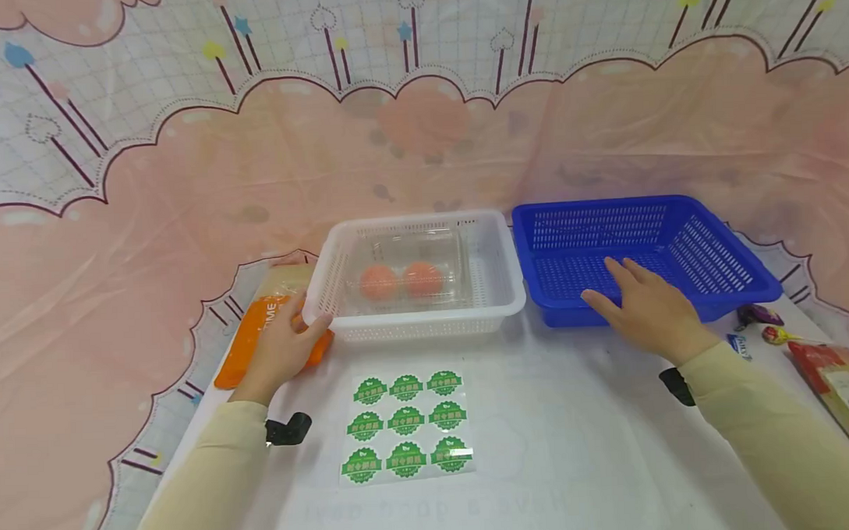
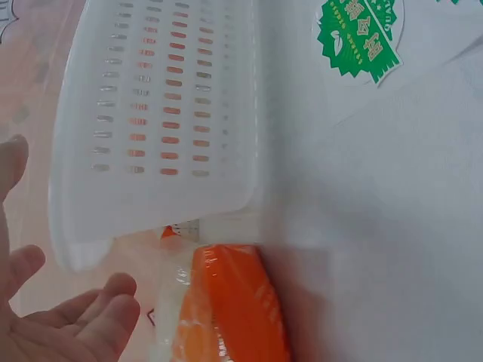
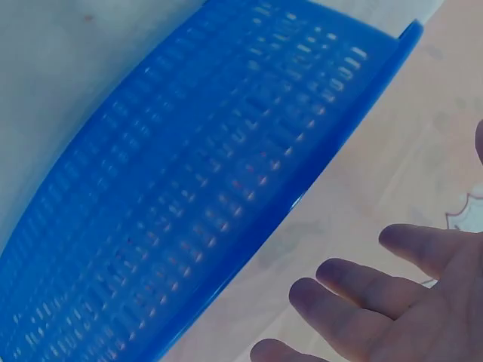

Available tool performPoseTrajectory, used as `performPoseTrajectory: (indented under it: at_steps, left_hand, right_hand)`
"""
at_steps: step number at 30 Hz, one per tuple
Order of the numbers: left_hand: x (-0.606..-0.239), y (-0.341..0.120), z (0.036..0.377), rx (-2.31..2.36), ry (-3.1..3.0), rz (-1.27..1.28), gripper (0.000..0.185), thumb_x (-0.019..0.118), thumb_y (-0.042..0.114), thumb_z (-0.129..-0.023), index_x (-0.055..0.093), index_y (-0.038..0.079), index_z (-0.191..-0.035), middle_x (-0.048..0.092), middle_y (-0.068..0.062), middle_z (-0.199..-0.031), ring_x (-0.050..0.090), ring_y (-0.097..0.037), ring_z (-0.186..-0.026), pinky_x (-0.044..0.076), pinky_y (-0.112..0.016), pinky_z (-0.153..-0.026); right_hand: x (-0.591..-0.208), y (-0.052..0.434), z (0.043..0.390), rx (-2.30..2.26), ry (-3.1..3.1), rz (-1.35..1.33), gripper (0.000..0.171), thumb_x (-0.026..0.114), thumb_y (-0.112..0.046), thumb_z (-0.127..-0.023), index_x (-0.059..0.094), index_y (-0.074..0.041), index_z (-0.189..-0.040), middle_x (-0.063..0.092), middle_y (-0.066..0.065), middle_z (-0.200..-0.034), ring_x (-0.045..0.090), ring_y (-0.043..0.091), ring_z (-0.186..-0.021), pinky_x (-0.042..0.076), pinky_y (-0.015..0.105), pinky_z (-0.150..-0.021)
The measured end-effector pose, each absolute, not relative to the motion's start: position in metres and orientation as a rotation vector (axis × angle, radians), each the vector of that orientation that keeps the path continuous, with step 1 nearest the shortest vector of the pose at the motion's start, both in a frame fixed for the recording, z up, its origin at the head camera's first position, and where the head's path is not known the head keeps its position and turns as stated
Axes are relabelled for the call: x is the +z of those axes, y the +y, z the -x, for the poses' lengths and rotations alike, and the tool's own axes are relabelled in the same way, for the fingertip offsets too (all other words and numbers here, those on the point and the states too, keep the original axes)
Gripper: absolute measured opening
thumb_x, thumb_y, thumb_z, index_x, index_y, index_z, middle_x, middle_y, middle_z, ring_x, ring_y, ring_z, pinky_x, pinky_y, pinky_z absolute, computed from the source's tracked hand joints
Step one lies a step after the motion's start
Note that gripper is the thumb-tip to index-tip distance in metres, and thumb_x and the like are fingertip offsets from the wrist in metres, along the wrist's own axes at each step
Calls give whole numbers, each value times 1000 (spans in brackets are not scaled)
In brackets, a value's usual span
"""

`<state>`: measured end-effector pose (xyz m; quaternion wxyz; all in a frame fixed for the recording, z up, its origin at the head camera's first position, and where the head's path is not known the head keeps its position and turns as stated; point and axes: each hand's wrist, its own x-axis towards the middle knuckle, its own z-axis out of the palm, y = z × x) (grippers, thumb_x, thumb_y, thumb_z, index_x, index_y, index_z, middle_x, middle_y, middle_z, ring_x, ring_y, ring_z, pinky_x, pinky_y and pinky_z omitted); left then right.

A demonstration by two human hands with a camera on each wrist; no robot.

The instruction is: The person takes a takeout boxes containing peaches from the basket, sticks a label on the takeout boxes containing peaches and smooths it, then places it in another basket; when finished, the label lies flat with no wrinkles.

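A white slotted basket (image 1: 412,318) stands mid-table and holds a clear plastic box (image 1: 413,250) with two orange fruits (image 1: 378,282) inside. My left hand (image 1: 296,328) lies open beside the basket's front left corner, over an orange packet (image 1: 248,349). The left wrist view shows the same hand (image 2: 68,324), its fingers spread next to the basket wall (image 2: 151,113) and the packet (image 2: 234,309). A blue slotted basket (image 1: 741,289) stands to the right. My right hand (image 1: 636,300) reaches over its front rim with straight fingers. In the right wrist view this hand (image 3: 377,302) is open next to the blue wall (image 3: 189,188).
A sheet of green round stickers (image 1: 405,425) lies on the white table (image 1: 577,416) in front of the white basket. Wrapped sweets (image 1: 758,316) and a red packet (image 1: 836,383) lie at the right edge. A pink patterned cloth hangs behind.
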<state>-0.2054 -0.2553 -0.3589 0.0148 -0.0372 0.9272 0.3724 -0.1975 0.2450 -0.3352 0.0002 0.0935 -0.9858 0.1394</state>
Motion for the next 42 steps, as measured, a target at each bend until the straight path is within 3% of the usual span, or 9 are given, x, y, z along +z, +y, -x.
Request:
performPoseTrajectory:
  at_steps: [6,17,29,36,42]
  left_hand:
    - [-371,-257,209,1321,2770,223,85,57,54,-98,14,19,-162,29,-25,-157,37,-46,-136,35,-60,-108]
    - [-386,-257,212,1410,2701,235,80,54,58,-98,18,26,-162,39,-21,-149,44,-38,-119,43,-54,-104]
    - [-390,-254,213,1472,2717,211,78,54,54,-99,17,25,-162,36,-20,-151,44,-37,-117,44,-51,-102]
    - [-392,-252,213,1479,2710,238,78,55,54,-99,18,26,-162,36,-20,-151,44,-38,-118,44,-53,-103]
    - [-393,-251,213,1497,2702,252,80,56,57,-97,19,28,-162,36,-19,-152,44,-37,-118,44,-53,-103]
  right_hand:
    - [-336,228,201,548,-3117,-292,90,31,-65,-101,19,6,-156,19,38,-155,19,57,-140,19,71,-109]
    - [-336,202,205,673,-3081,-359,87,37,-62,-102,20,3,-157,20,33,-157,19,53,-143,20,69,-110]
    - [-336,174,220,853,-2984,-487,81,44,-56,-103,24,2,-156,26,26,-159,21,43,-146,19,59,-116]
    - [-337,150,230,1065,-2923,-601,75,61,-44,-99,31,-6,-157,35,19,-157,32,41,-143,29,57,-113]
    - [-336,131,240,1249,-2910,-662,81,69,-45,-93,30,-16,-159,36,19,-156,46,48,-131,44,57,-102]
